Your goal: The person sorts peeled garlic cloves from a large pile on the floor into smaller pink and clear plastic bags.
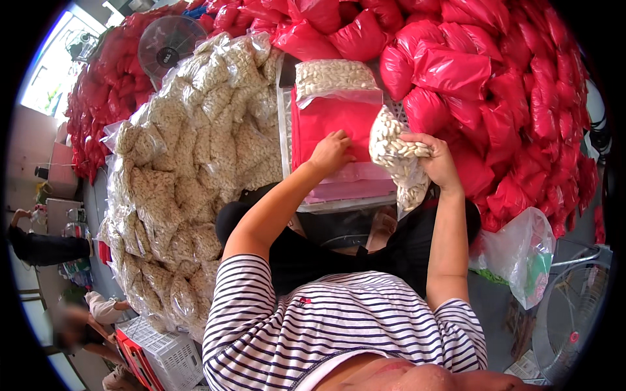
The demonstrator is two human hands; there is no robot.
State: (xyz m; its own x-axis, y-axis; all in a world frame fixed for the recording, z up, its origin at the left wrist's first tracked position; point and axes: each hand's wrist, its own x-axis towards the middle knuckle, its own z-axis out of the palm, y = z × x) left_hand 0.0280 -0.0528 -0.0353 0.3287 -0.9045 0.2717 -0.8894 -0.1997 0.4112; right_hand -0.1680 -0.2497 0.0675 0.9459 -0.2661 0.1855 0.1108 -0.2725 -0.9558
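My right hand (438, 159) is closed on a clear plastic bag of white pumpkin seeds (390, 144), squeezing it at the middle so that its lower part hangs over the front of the work surface. My left hand (331, 154) rests on a stack of flat red plastic bags (313, 124), its fingers curled against the top one. Pink sheets (352, 190) lie at the near edge of this stack. Just beyond it sits another clear bag of white seeds (336, 78), lying flat.
Filled clear bags of seeds (195, 143) are heaped on the left. Filled red bags (482, 98) pile up behind and to the right. A fan (168, 49) stands far left, another fan (574, 326) near right. Other people and a white crate (166, 355) are at the left.
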